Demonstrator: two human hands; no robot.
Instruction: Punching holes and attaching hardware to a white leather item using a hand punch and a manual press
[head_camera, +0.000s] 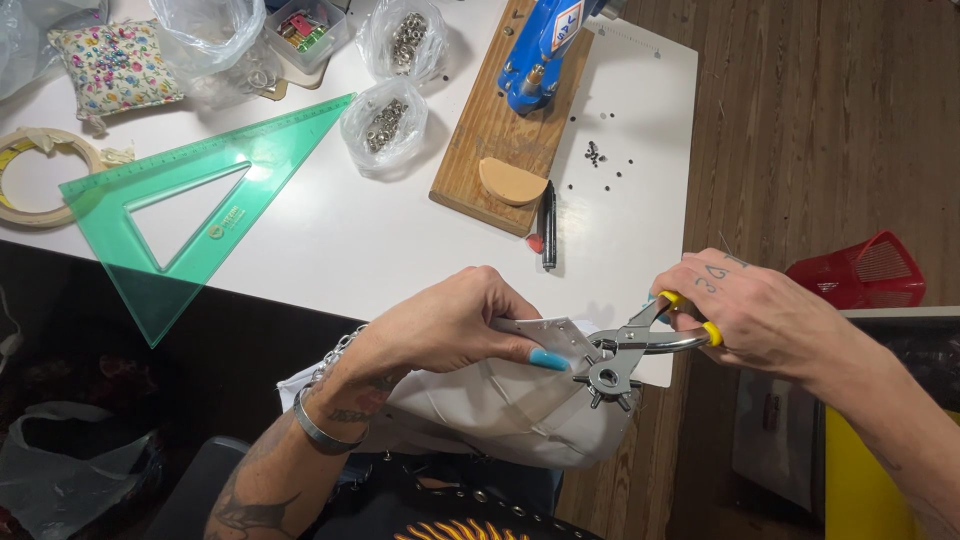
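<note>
Far centre of the surface (330, 240): two clear plastic bags of small metal rings, one (384, 124) nearer, one (404, 40) behind it. Far left: a larger clear bag (205, 35) and a clear box of coloured clips (303, 30). Blue press (540, 50) bears a white-and-orange label (568, 20).

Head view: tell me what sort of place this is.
Probably a home craft or sewing workbench. A rotary hole punch bites pale fabric; bags of metal eyelets, a blue press and a pincushion sit on the white table.
</note>
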